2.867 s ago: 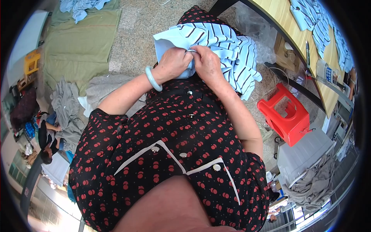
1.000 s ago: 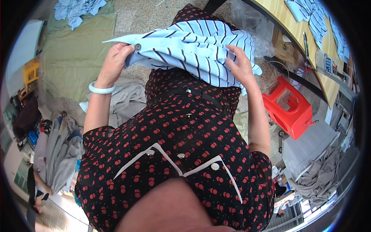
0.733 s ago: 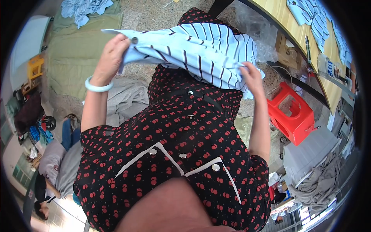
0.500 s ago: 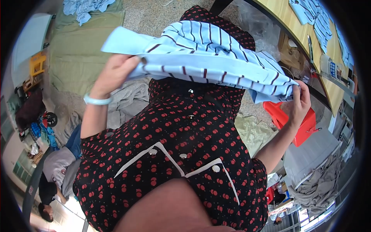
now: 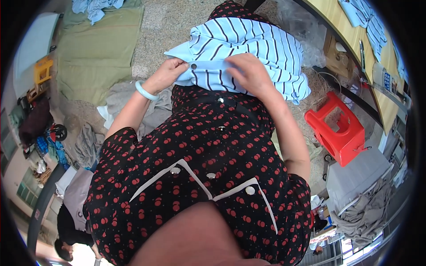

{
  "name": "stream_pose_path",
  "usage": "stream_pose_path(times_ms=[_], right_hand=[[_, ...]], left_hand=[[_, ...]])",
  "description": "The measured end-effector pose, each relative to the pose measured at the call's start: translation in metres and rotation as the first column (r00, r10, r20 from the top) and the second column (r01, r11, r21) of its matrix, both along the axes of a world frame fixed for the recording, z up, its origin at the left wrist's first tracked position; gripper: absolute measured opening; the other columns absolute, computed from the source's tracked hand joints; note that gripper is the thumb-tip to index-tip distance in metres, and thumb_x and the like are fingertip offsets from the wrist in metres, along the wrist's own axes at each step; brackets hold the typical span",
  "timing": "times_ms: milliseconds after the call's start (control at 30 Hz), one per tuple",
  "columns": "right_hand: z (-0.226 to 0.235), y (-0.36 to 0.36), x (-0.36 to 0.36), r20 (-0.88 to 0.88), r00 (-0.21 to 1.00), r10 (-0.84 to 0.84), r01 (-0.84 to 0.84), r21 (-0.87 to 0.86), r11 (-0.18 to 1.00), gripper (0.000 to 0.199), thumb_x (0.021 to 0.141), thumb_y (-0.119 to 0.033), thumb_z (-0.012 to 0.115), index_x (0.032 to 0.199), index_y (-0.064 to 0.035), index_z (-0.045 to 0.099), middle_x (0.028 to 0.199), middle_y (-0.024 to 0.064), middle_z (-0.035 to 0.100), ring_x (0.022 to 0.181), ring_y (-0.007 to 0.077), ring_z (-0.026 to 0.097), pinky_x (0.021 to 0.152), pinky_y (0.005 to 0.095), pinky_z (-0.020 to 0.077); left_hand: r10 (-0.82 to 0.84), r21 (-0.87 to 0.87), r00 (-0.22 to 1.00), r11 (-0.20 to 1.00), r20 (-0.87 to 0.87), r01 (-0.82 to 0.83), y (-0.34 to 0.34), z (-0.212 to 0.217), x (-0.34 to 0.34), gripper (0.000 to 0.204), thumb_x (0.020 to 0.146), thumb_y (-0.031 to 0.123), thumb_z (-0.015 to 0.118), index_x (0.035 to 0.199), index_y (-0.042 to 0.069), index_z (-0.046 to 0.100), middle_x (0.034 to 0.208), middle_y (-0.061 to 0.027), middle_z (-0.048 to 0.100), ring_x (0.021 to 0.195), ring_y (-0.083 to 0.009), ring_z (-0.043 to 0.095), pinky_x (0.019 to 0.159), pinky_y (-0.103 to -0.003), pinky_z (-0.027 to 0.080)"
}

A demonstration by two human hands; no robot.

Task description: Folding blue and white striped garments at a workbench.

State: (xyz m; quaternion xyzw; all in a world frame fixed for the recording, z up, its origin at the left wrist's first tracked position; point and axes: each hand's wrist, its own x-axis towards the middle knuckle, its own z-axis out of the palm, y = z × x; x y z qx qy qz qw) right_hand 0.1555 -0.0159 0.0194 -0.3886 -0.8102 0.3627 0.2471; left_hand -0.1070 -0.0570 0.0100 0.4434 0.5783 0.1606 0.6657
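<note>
My left hand (image 5: 168,74) pinches the striped garment (image 5: 262,42) on the lap (image 5: 191,93), beside its dark button (image 5: 194,66); my right hand (image 5: 254,74) is open at the plain band (image 5: 214,66), blurred, contact unclear. I'd keep that band taut, unwrinkled. Beyond: red stool (image 5: 350,137).

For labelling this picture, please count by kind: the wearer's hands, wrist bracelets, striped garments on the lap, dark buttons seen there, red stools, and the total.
Left hand and right hand: 2
Bracelet: 1
Striped garment: 1
Dark button: 1
Red stool: 1
Total: 6

Red stool (image 5: 354,135), green cloth (image 5: 100,48), yellow frame (image 5: 43,64) — perhaps a stool (far left)
</note>
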Motion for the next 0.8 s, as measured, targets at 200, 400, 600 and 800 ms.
stream_pose_path(times_ms=[200,400,600,800], right_hand=[[-0.011,-0.012,-0.015,0.117,0.991,0.068,-0.065,-0.032,0.997,0.016,0.070,-0.011,0.062,0.085,-0.0052,0.058,0.076,0.0091,0.055,0.077,0.0260,0.052,0.068,0.0336,0.0412],[-0.003,-0.026,-0.015,0.090,0.995,0.032,-0.027,-0.052,0.998,0.010,0.070,-0.008,0.060,0.079,-0.0043,0.057,0.073,0.0100,0.054,0.073,0.0274,0.053,0.067,0.0367,0.0416],[-0.005,-0.030,-0.022,0.117,0.993,0.029,-0.022,-0.054,0.998,0.010,0.070,-0.009,0.060,0.078,-0.0041,0.057,0.070,0.0112,0.054,0.071,0.0289,0.053,0.065,0.0384,0.0419],[-0.008,-0.029,-0.026,0.158,0.986,0.053,-0.038,-0.096,0.995,0.010,0.070,-0.013,0.061,0.074,-0.0041,0.058,0.067,0.0121,0.054,0.064,0.0290,0.054,0.059,0.0388,0.0426]], left_hand=[[-0.031,-0.038,0.999,0.999,0.031,0.032,-0.007,0.012,-0.006,0.025,0.083,0.016,0.050,0.099,-0.003,0.057,0.089,-0.0032,0.060,0.078,-0.0067,0.051,0.071,-0.023,0.042],[0.244,0.499,0.782,0.861,-0.574,0.097,0.010,0.044,-0.005,0.018,0.078,0.018,0.057,0.085,0.002,0.060,0.080,-0.0118,0.057,0.071,-0.0220,0.056,0.066,-0.031,0.043],[-0.225,0.651,0.834,0.536,-0.503,0.537,0.045,0.008,0.044,0.020,0.072,0.021,0.062,0.080,0.002,0.058,0.076,-0.0112,0.055,0.076,-0.0270,0.055,0.064,-0.035,0.043],[-0.497,0.364,0.586,0.475,-0.640,0.801,0.050,-0.006,0.058,0.021,0.070,0.022,0.061,0.078,0.003,0.057,0.079,-0.0126,0.056,0.077,-0.0312,0.055,0.066,-0.039,0.043]])
